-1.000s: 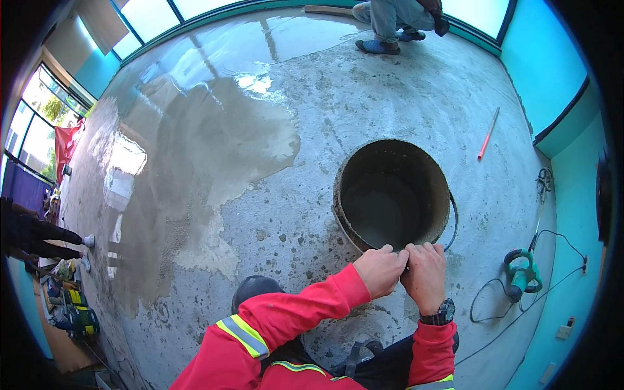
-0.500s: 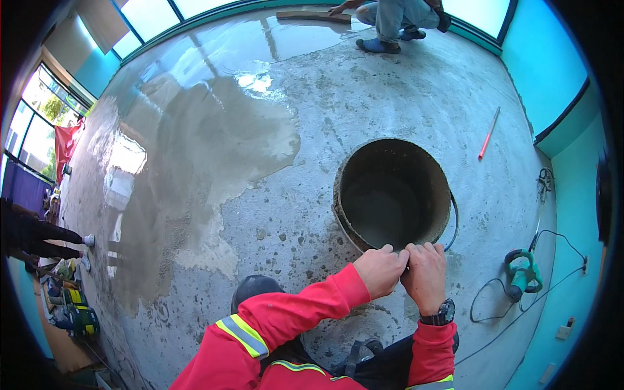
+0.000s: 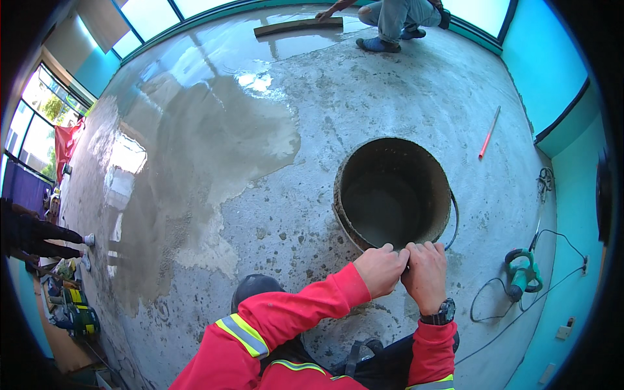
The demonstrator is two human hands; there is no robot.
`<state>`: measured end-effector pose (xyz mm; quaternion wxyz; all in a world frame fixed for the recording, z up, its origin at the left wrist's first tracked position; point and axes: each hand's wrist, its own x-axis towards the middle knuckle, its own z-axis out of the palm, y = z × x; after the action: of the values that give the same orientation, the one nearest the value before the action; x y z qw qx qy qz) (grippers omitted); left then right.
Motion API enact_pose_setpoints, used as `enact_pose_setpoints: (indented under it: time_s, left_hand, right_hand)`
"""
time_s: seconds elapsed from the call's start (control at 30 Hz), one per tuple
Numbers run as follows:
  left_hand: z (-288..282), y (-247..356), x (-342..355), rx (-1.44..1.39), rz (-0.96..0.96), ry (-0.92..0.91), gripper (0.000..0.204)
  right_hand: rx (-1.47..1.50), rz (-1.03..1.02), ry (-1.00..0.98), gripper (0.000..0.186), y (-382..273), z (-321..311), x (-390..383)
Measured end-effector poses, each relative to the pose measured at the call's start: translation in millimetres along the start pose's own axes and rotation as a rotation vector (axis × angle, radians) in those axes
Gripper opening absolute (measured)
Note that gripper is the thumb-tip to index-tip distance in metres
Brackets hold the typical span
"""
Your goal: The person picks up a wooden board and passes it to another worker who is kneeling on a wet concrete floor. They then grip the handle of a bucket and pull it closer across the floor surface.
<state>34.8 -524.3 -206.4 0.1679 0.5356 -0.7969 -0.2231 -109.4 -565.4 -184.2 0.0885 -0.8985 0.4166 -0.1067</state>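
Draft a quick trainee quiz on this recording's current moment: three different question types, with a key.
1. Multiple choice: Where are the wearer's left hand and right hand?
a) On the green power tool
b) At the near rim of the bucket
c) On the red-and-silver rod
2. True or false: The black wristwatch is on the wearer's right wrist.
3. Short answer: What does the crouching co-worker have a hand on?

Key
1. b
2. True
3. A long, straight board
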Motion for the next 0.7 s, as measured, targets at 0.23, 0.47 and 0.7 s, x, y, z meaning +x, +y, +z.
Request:
enact_pose_setpoints:
  time_s: [0.23, 0.47, 0.7]
  left_hand:
    - [-2.4, 1.8, 0.1, -0.011, -0.014, -0.006, 0.021]
    - [-4.9, 2.6, 0.4, -0.015, -0.007, 0.001, 0.020]
    - [-1.6, 1.4, 0.4, -0.007, -0.013, 0.000, 0.020]
  right_hand:
    - [-0.003, 0.003, 0.004, 0.010, -0.1, -0.2, 0.2]
    - [0.004, 0.000, 0.008, 0.011, 0.1, -1.7, 0.1]
    - [0.001, 0.002, 0.007, 0.011, 0.1, -1.0, 0.3]
